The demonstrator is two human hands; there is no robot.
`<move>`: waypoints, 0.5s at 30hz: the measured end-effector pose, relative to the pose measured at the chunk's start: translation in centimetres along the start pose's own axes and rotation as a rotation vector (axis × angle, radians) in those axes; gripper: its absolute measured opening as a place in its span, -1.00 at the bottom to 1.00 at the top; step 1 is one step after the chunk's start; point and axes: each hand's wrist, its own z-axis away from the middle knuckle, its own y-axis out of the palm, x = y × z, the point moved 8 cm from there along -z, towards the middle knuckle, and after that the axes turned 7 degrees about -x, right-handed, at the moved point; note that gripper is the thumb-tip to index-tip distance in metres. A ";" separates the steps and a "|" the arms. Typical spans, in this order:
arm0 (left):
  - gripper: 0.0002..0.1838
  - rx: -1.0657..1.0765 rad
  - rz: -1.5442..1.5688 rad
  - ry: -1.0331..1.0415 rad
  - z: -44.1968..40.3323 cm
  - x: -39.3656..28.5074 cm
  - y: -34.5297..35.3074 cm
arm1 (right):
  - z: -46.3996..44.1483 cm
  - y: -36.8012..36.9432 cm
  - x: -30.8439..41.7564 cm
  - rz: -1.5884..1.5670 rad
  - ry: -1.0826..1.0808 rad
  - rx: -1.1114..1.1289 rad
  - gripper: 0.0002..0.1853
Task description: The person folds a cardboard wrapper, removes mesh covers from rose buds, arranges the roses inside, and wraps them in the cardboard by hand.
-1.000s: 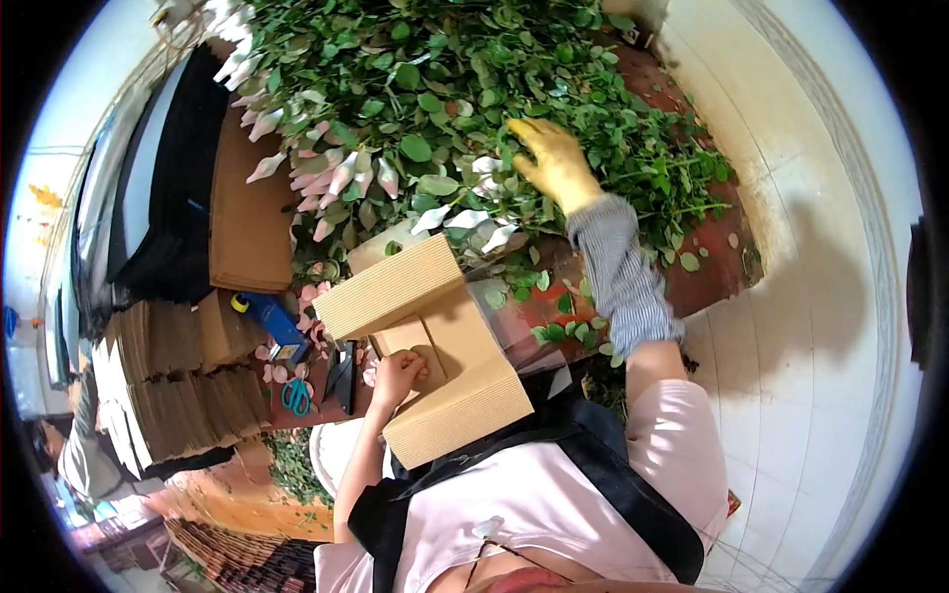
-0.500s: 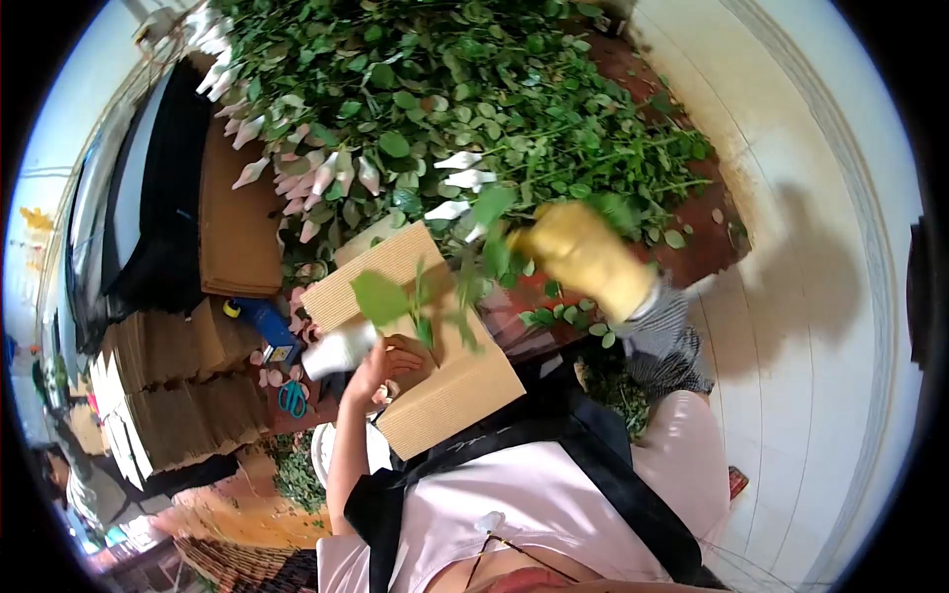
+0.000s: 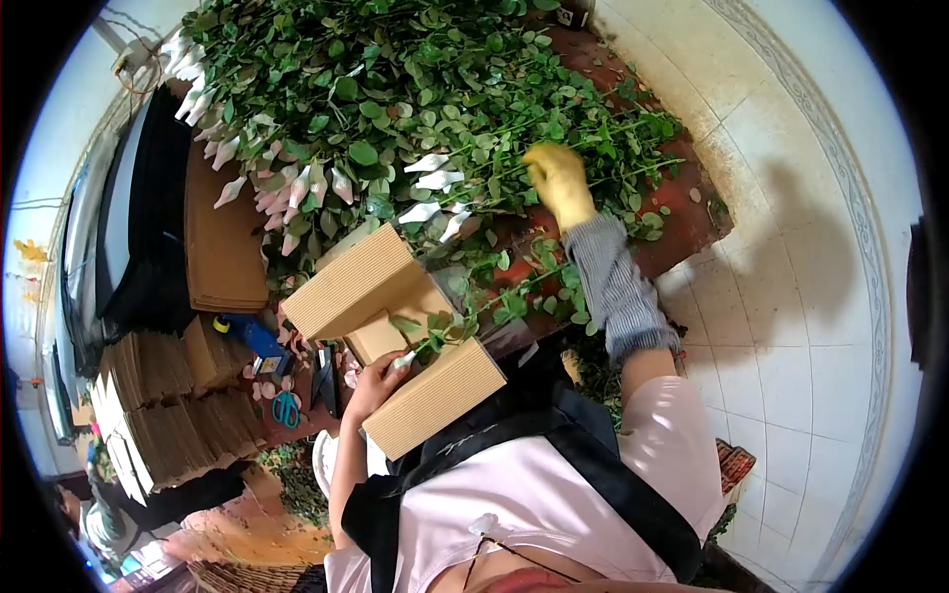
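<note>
My left hand [image 3: 372,387] is bare and closed around a rose with a white-wrapped head [image 3: 403,362], above a folded piece of corrugated cardboard [image 3: 435,400]. The rose's leafy stem [image 3: 509,304] stretches right, past the cardboard's edge. My right hand [image 3: 560,183], in a yellow glove with a grey knitted sleeve [image 3: 613,272], is over the pile of leafy rose stems [image 3: 435,109]. Its fingers are slightly blurred and partly lost against the leaves, so their grip is unclear. Several white-wrapped rose heads [image 3: 435,181] lie left of this glove.
Teal scissors [image 3: 287,409] and a blue tool with a yellow end [image 3: 259,341] lie on the red table [image 3: 297,429] among petals. Stacked brown cardboard [image 3: 188,425] stands at left, with black sheets [image 3: 158,217] behind. A tiled wall [image 3: 771,198] borders the right side.
My right gloved hand has moved up and left, onto the pile of stems. The rose in my left hand has swung down over the cardboard, its stem now pointing right.
</note>
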 end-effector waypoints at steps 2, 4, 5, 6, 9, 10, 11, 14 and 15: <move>-0.59 -0.017 -0.005 0.008 0.1 0.2 -0.1 | -0.2 2.4 -4.4 0.616 -0.047 0.029 -0.78; -0.59 -0.018 0.020 -0.007 -0.1 1.2 0.0 | 0.6 5.2 -8.2 0.576 -0.008 0.168 -0.79; -0.61 -0.055 -0.026 0.086 -0.1 0.8 -0.2 | -0.4 4.4 -8.2 0.547 -0.052 0.072 -0.78; -0.61 -0.059 -0.013 0.084 -0.4 0.9 -0.2 | -2.0 1.7 -6.0 0.517 -0.102 -0.011 -0.76; -0.61 -0.018 0.018 0.036 0.1 0.3 0.0 | -4.5 -8.6 2.7 0.471 -0.155 -0.349 -0.74; -0.61 -0.008 0.022 -0.009 0.4 -0.6 0.0 | -4.5 -9.8 3.5 0.499 -0.189 -0.348 -0.73; -0.62 -0.031 0.026 0.026 0.4 -0.3 0.0 | -4.5 -9.2 2.2 0.324 -0.203 -0.189 -0.74; -0.64 -0.106 0.051 0.170 -0.6 1.3 -0.6 | -2.4 -10.5 6.3 -0.163 -0.065 0.169 -0.73; -0.66 -0.162 0.092 0.262 -0.4 1.2 -0.8 | -1.2 -10.1 7.7 -0.361 -0.203 0.238 -0.74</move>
